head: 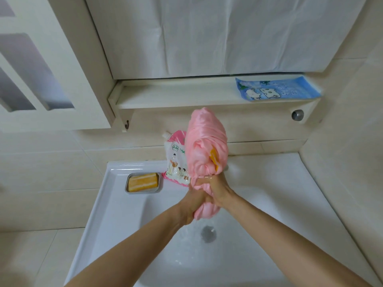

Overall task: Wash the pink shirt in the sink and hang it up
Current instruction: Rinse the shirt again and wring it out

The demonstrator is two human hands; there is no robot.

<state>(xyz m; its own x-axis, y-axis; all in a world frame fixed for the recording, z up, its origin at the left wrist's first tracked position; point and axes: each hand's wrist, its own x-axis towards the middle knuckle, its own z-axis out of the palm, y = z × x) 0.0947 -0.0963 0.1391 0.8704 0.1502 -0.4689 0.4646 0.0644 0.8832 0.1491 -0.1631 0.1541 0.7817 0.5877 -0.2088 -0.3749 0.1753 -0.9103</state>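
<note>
Orange soap (142,181) sat in its dish on the sink (116,204) rim, detergent pouch (176,160) beside it. Left hand (193,204) and right hand (219,189), pressed together, both gripped the twisted pink shirt (204,141), upright over the basin, water falling below. Blue packet (277,89) lay on the shelf.

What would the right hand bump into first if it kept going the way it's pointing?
The right hand grips the pink shirt; heading forward-left it would meet the left hand at once, then probably the detergent pouch, though depth is unclear.

Pink shirt (204,141), orange-striped soap (142,182)
</note>
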